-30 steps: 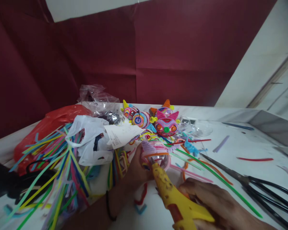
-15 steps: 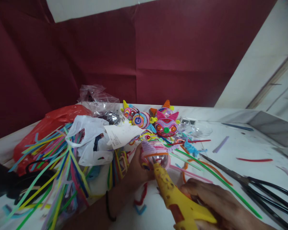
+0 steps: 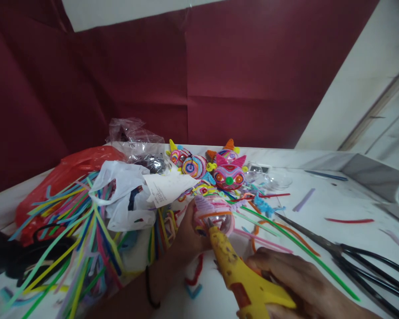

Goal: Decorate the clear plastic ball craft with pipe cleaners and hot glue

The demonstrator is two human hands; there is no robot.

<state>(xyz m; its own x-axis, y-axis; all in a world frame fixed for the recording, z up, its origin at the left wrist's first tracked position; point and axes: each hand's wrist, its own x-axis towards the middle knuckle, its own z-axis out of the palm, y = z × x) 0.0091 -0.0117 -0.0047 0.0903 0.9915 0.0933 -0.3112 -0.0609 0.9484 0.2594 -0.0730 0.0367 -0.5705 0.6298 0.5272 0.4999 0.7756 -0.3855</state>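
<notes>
Left hand (image 3: 186, 232): fingers wrapped around a small clear dome (image 3: 215, 215) partly covered in pink and lilac pipe cleaner with an orange band, held just above the white table (image 3: 339, 208), directly in front of the finished pink cat-face ornament (image 3: 229, 176). Right hand (image 3: 295, 283): closed around the grip of a yellow glue gun (image 3: 242, 277), whose metal nozzle touches the near side of the dome; the two hands are apart, joined only through gun and dome. Behind the dome, beside the cat-face ornament: further coiled ornaments, one a rainbow spiral (image 3: 194, 166), one with an orange ear (image 3: 229, 148). Right of the cat face: empty clear half-spheres (image 3: 279, 179). Left of the dome: a white paper slip (image 3: 168, 186) lying on a white plastic bag (image 3: 119, 195), then a loose spread of multicoloured pipe cleaners (image 3: 76, 221) over a red plastic bag (image 3: 69, 170); a crumpled clear bag (image 3: 133, 137) sits behind these. Right of the dome: a long green pipe cleaner (image 3: 302, 254), black-handled scissors (image 3: 352, 257), and scattered short offcuts in red (image 3: 349, 220) and lilac (image 3: 302, 200). Backdrop: dark red cloth (image 3: 219, 79).
</notes>
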